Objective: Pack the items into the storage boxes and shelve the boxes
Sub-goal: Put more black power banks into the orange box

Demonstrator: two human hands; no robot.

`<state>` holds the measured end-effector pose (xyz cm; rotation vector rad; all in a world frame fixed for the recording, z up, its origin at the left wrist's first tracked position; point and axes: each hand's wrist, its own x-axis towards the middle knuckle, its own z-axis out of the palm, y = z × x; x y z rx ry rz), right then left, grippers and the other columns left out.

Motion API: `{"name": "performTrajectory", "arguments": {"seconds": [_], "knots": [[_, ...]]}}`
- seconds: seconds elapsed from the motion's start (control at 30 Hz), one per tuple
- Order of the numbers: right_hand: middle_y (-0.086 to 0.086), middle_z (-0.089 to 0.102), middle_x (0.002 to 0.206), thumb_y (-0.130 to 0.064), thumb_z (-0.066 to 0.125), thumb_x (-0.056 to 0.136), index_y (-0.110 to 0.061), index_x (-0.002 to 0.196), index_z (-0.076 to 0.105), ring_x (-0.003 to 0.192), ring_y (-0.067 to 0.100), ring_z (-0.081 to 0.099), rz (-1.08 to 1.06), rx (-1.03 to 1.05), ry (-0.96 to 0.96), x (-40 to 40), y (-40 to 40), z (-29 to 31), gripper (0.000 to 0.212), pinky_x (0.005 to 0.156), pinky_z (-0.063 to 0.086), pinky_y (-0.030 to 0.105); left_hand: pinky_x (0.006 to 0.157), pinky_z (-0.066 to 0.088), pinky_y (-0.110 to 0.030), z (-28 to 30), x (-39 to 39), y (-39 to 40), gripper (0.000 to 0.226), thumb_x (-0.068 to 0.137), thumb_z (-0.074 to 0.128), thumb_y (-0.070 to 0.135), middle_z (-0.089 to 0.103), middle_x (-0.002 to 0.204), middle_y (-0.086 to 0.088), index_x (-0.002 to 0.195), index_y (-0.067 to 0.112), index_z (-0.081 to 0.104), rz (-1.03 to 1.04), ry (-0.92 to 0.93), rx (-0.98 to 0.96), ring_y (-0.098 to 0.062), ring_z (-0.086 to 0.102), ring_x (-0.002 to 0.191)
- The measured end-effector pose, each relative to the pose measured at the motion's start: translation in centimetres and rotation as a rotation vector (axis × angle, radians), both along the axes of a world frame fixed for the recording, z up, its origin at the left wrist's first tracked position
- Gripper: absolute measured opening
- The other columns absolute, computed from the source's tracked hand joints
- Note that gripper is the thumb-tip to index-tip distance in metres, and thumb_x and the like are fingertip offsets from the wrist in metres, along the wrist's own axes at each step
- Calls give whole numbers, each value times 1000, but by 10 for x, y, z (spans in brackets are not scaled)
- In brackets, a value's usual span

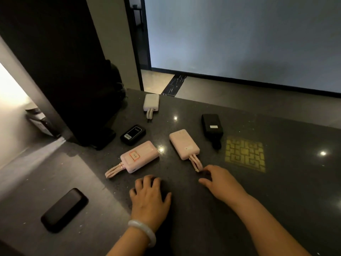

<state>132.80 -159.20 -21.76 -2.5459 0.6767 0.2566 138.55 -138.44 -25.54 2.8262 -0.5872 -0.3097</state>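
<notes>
Nothing packed yet: six power banks [139, 156] lie loose on your counter [258, 209], no box visible. Your left hand [149, 195] rests empty, fingers loosely curled; right hand [220, 180] reaches open toward the near pink cable [196, 163].

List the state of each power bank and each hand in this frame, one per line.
White power bank: flat, far edge, cable looped.
Black power bank with white label: flat.
Small black power bank: flat, label up.
Left pink power bank: flat, untouched.
Right pink power bank: flat.
Black slab: flat, apart.
Left hand: resting on counter.
Right hand: fingertips at right pink cable.
</notes>
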Motion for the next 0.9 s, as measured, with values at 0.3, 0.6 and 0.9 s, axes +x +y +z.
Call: {"name": "performTrajectory", "arguments": {"seconds": [0.3,0.6,0.9], "knots": [[2,53,127,-33,64,88,-19,128,52,111,17,54,-225,-8,-103,34,-34,-6,44,89,47,31,110,25,-46,-8,54,-66,59,83,53,56,31,142,3,135,32,40,-232,-30,-81,-23,25,133],[15,33,141,-46,75,76,-9,141,32,130,32,35,-509,-1,-272,110,-89,-17,86,104,36,40,110,25,-43,-22,71,-82,55,79,54,59,40,131,8,127,36,44,-129,-85,-168,-17,34,125],[10,42,145,-13,73,81,-21,150,21,132,27,42,-479,223,-314,98,-102,-38,86,108,37,45,113,24,-45,-22,71,-81,57,80,54,59,38,135,7,130,35,42,-128,-74,-174,-18,32,129]]}}
